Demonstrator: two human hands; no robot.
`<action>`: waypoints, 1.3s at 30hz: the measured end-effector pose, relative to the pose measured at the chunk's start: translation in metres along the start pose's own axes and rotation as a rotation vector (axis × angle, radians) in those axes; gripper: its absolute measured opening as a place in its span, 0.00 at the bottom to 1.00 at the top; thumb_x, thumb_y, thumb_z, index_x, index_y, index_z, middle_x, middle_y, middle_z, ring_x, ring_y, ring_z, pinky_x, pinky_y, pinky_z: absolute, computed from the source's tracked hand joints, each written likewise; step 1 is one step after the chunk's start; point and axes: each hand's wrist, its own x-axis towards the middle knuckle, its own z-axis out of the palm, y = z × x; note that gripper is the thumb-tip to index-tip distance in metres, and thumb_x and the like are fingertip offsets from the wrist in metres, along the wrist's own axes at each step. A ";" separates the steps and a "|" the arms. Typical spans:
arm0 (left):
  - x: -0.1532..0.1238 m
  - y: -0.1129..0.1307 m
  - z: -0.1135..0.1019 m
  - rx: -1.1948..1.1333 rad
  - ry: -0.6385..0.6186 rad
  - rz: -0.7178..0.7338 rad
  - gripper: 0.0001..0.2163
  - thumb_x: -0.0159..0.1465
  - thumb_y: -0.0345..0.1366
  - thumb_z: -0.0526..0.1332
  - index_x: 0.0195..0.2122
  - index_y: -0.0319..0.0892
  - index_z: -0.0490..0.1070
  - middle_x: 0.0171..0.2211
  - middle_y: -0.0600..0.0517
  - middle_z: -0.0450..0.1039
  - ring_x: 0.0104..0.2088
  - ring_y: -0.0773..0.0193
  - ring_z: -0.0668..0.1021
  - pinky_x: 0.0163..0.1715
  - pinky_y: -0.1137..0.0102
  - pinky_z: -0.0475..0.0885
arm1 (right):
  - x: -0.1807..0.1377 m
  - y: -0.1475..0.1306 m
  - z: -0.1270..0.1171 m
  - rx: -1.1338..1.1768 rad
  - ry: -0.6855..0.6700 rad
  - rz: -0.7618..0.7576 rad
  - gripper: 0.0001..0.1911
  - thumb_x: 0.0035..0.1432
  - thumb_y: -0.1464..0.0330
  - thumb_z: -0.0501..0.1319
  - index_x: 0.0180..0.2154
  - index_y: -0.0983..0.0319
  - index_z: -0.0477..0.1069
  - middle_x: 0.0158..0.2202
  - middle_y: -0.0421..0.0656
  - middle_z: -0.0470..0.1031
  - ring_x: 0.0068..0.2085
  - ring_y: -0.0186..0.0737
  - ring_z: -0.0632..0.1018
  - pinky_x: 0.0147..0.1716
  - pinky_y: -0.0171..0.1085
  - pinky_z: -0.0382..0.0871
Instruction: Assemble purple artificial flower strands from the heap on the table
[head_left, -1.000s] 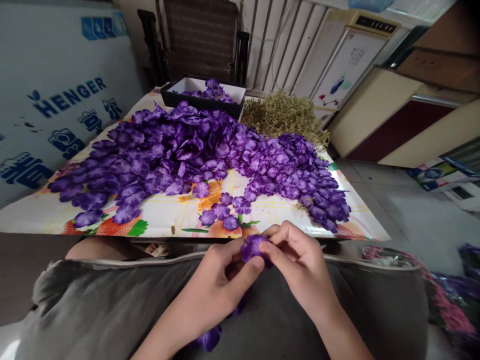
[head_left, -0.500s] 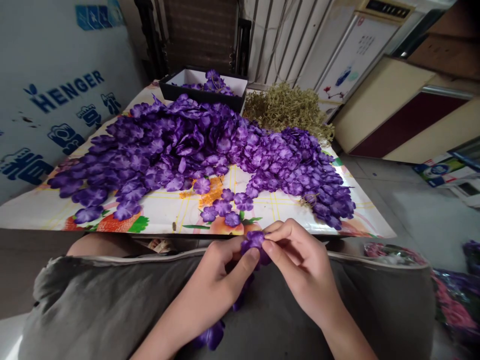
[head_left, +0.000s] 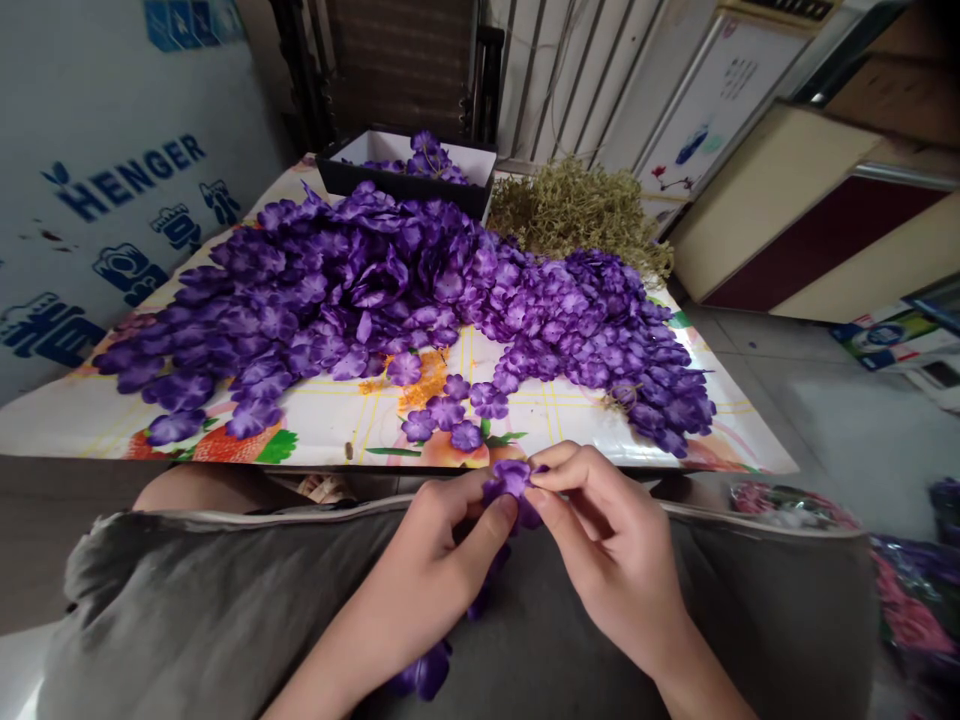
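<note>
Between my hands, just in front of the table edge, is a purple artificial flower (head_left: 511, 480). My left hand (head_left: 450, 545) pinches it from the left, thumb on top. From the right, the thumb and forefinger of my right hand (head_left: 600, 530) are closed at the flower's edge. More purple blossoms (head_left: 424, 672) hang below, partly covered by my left forearm and wrist. On the table lies a wide heap of purple petal pieces (head_left: 375, 270), with several loose blossoms (head_left: 444, 412) in front of it.
A patterned tablecloth (head_left: 330, 415) covers the table. Behind the heap stand a dark-edged box (head_left: 330, 175) holding purple flowers and a pile of dry greenish stems (head_left: 574, 215). A grey cushion (head_left: 240, 590) lies under my arms. Bagged flowers (head_left: 911, 600) are on the floor at right.
My right hand has shifted very slightly, and its fingertips are a little further from the flower's middle. The left hand keeps its hold. The camera view has moved slightly.
</note>
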 end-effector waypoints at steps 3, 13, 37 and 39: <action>0.001 0.001 0.001 -0.001 0.002 0.012 0.13 0.66 0.39 0.50 0.28 0.40 0.66 0.22 0.57 0.60 0.24 0.68 0.62 0.25 0.73 0.57 | 0.002 0.001 0.000 -0.013 0.006 -0.010 0.08 0.60 0.76 0.56 0.32 0.58 0.65 0.33 0.40 0.70 0.35 0.36 0.73 0.33 0.34 0.68; 0.007 -0.008 0.002 0.006 0.013 0.013 0.14 0.66 0.38 0.50 0.23 0.41 0.60 0.20 0.58 0.55 0.22 0.68 0.59 0.23 0.73 0.53 | 0.017 0.007 -0.004 0.020 0.162 0.086 0.04 0.59 0.71 0.59 0.37 0.57 0.66 0.32 0.40 0.71 0.35 0.37 0.76 0.35 0.34 0.71; 0.005 -0.031 -0.003 -0.070 0.167 -0.127 0.14 0.63 0.45 0.53 0.36 0.41 0.73 0.34 0.48 0.72 0.39 0.56 0.72 0.41 0.66 0.65 | 0.175 0.082 0.050 -1.160 -0.472 0.172 0.16 0.62 0.65 0.59 0.51 0.63 0.66 0.48 0.47 0.71 0.44 0.43 0.76 0.41 0.45 0.73; 0.005 -0.030 -0.002 -0.069 0.174 -0.119 0.14 0.63 0.45 0.54 0.35 0.41 0.73 0.33 0.49 0.71 0.37 0.57 0.72 0.39 0.67 0.65 | 0.179 0.082 0.053 -1.174 -0.479 0.180 0.16 0.62 0.65 0.59 0.50 0.63 0.67 0.48 0.47 0.71 0.44 0.43 0.76 0.41 0.45 0.73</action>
